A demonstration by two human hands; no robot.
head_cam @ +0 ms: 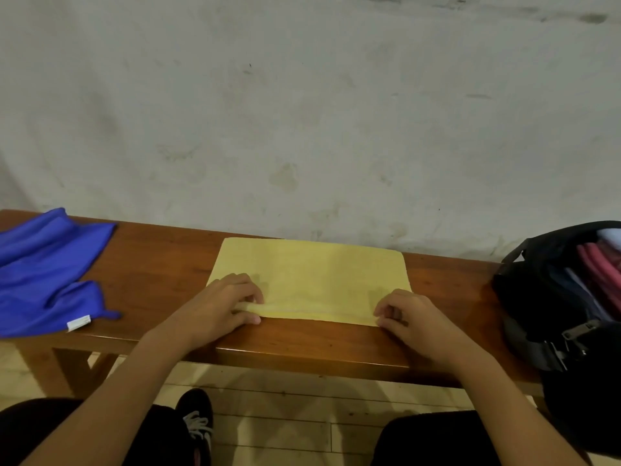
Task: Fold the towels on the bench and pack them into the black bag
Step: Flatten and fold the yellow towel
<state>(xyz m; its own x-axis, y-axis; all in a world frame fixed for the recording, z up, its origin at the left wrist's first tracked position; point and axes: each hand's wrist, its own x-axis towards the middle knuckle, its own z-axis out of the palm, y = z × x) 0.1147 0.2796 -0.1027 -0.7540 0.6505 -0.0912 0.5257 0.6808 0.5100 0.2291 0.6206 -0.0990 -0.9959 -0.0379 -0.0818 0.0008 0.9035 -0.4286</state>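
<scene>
A yellow towel [312, 274] lies flat in the middle of the wooden bench [302, 344]. My left hand [225, 304] pinches the towel's near left corner between thumb and fingers. My right hand [406, 317] pinches the near right corner in the same way. A blue towel [43, 267] lies crumpled and unfolded at the bench's left end. The black bag [544, 297] stands open at the right end, with pink and pale folded cloths showing inside.
A stained grey wall [302, 112] rises directly behind the bench. Bare bench wood lies between the towels and between the yellow towel and the bag. My knees and a black shoe [196, 422] are below the bench's front edge, over a light wooden floor.
</scene>
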